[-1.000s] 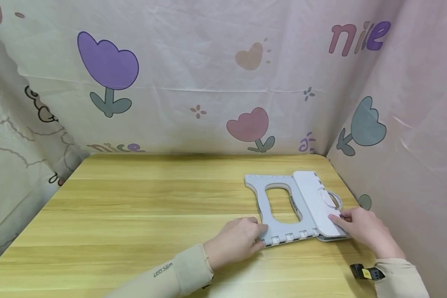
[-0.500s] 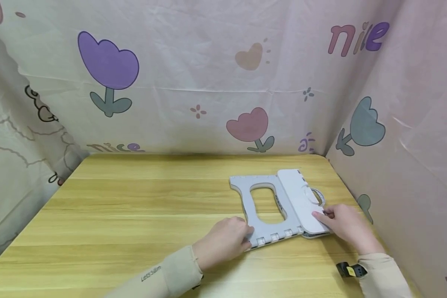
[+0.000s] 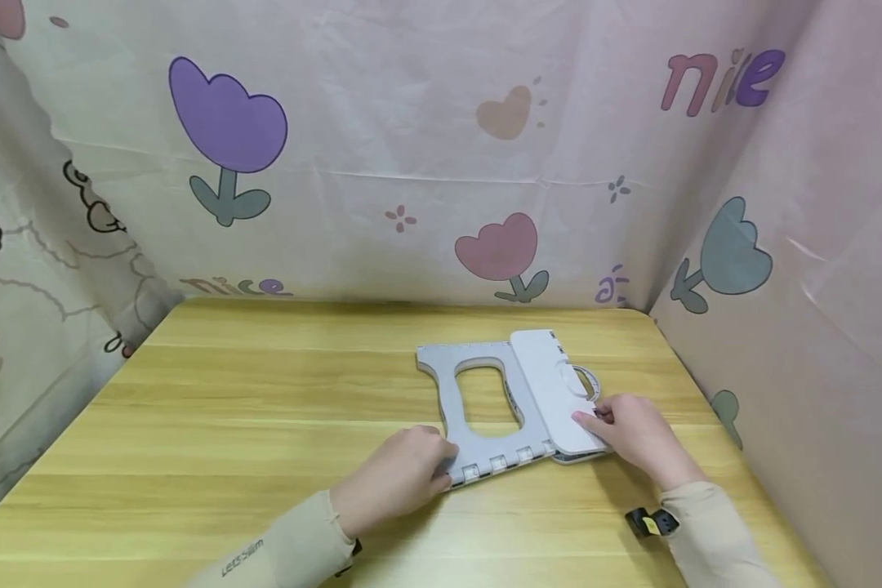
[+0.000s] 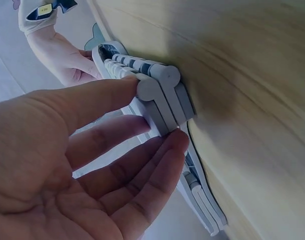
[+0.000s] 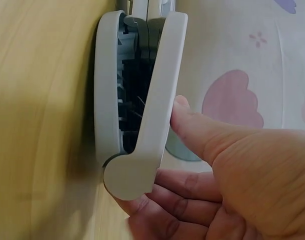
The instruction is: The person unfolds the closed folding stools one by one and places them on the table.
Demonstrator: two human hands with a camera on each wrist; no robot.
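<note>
A grey and white plastic folding stool (image 3: 479, 448), folded flat, lies on the table, with a wide opening through its grey legs. Its white top panel (image 3: 547, 388) is at the right, beside a curved carry handle (image 3: 590, 381). My left hand (image 3: 400, 474) grips the near left corner; in the left wrist view thumb and fingers pinch the hinged end (image 4: 155, 92). My right hand (image 3: 641, 434) holds the near right edge, thumb on the white panel. In the right wrist view the two white halves (image 5: 162, 85) stand slightly apart at a hinge, fingers behind it.
The wooden table (image 3: 265, 408) extends to the left of the stool. Patterned curtains (image 3: 367, 122) hang along the back and both sides. A black strap device (image 3: 651, 523) sits at the right wrist.
Both hands have slid the folding stool leftward across the table, keeping their hold on it. The camera view has shifted slightly.
</note>
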